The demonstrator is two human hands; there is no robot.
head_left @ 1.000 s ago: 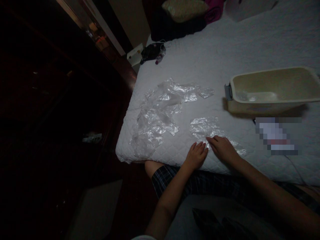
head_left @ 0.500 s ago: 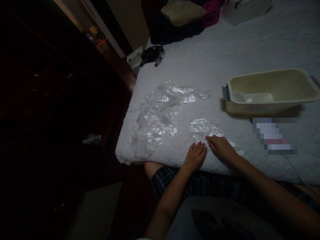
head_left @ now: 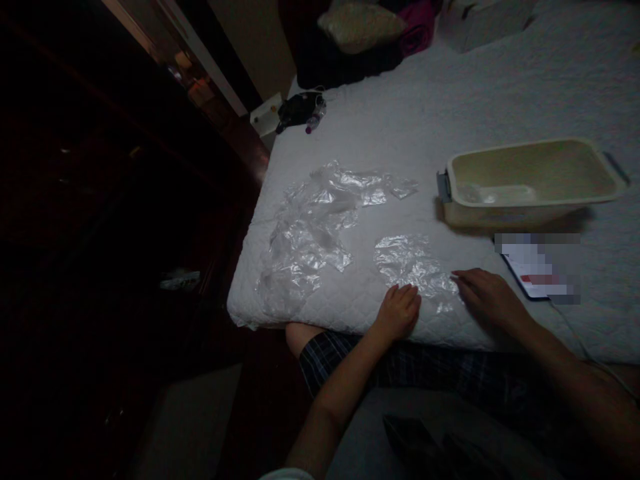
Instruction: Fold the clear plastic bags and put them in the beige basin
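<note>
A clear plastic bag (head_left: 413, 265) lies flat on the white quilted bed (head_left: 430, 120) near its front edge. My left hand (head_left: 399, 311) rests palm down at the bag's lower left corner, fingers stretched out on it. My right hand (head_left: 487, 299) lies flat at the bag's right edge, fingers pointing left and slightly spread. Neither hand grips anything. To the left lies a loose heap of several more clear plastic bags (head_left: 315, 230).
A cream plastic tub (head_left: 530, 211) with a grey handle stands at the right, something clear inside. A card or phone with a cable (head_left: 537, 277) lies beside my right hand. Dark items (head_left: 300, 110) and pillows (head_left: 360, 23) sit far back. The floor at the left is dark.
My right hand has slid to the right along the bag, away from my left hand, spreading the plastic flat. My left hand stays at the bag's lower left corner.
</note>
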